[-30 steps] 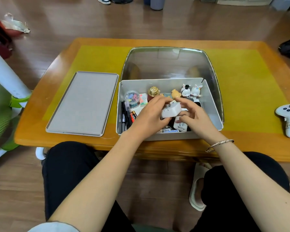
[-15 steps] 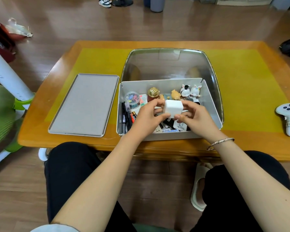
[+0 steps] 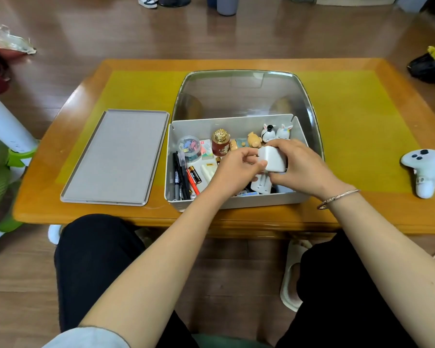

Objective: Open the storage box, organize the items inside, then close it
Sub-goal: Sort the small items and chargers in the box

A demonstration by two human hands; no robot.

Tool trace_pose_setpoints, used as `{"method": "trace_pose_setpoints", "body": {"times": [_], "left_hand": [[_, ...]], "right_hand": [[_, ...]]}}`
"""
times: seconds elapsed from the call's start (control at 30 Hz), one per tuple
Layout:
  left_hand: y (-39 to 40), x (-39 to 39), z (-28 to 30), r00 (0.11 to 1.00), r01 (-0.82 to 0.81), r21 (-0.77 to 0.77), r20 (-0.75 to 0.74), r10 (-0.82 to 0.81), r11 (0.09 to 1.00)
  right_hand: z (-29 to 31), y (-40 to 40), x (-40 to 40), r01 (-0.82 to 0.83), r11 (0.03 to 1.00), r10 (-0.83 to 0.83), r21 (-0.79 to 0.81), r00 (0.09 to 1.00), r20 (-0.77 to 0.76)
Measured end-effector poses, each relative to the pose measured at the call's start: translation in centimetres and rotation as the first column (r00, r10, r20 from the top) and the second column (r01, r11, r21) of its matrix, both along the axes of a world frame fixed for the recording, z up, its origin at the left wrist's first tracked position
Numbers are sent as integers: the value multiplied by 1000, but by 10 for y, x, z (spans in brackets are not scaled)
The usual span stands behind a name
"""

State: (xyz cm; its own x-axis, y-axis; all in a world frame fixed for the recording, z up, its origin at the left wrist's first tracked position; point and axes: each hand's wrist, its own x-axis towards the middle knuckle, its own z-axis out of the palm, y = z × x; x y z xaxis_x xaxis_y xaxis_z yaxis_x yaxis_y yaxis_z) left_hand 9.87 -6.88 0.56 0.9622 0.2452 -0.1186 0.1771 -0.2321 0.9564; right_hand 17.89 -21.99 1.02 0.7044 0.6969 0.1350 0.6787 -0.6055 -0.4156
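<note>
Both hands, left and right, pinching white charger block over open storage box.

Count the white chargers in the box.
2: one charger held above the box by both hands, another lying beneath them near the front wall. More may be hidden under the hands.

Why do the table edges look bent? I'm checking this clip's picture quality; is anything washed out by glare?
Head view: wide-angle lens bows the table edges; window glare whitens the floor at top; soft reflections on the transparent bin; the white charger is slightly soft.
</note>
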Motion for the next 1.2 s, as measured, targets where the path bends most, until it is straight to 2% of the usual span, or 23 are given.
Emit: {"method": "trace_pose_setpoints", "body": {"times": [0.07,0.17,0.27,0.33,0.4,0.47,0.57,0.73,0.83,0.97,1.13,1.2], "left_hand": [[-8,0,-4,997,77,45,-33,-75,996],[-17,-5,-14,957,289,292,-84,-277,911],[-20,-7,-22,902,423,508,-161,-400,750],[-23,-5,-26,871,461,680,-227,-435,569],[-27,-4,-31,850,466,784,-268,-454,410],[-31,-2,-34,842,456,818,-270,-467,349],[-32,2,-36,843,444,829,-258,-472,341],[-33,1,-39,868,389,835,-191,-458,389],[-34,-1,-42,887,333,853,-138,-442,402],[-34,-2,-43,892,311,855,-112,-437,416],[-35,-5,-43,907,274,857,-79,-414,436],[-36,-7,-44,919,232,865,-45,-392,444]], "right_hand": [[0,-9,8,73,996,-73,-48,997,3],[-1,-26,18,159,984,-160,-83,987,6],[0,-37,25,130,984,-134,-122,990,-32],[3,-40,27,98,984,-110,-147,991,-76],[6,-41,27,65,979,-84,-191,992,-92],[8,-40,26,30,967,-53,-252,995,-83],[8,-39,26,15,922,-32,-388,999,-37],[12,-38,24,18,877,-22,-480,1000,-2],[14,-37,24,-51,812,-1,-582,996,-88],[17,-36,27,-123,825,-41,-552,960,-276],[9,-35,23,-45,836,-46,-547,987,-151],[8,-36,21,-54,849,-34,-526,987,-156]]}}
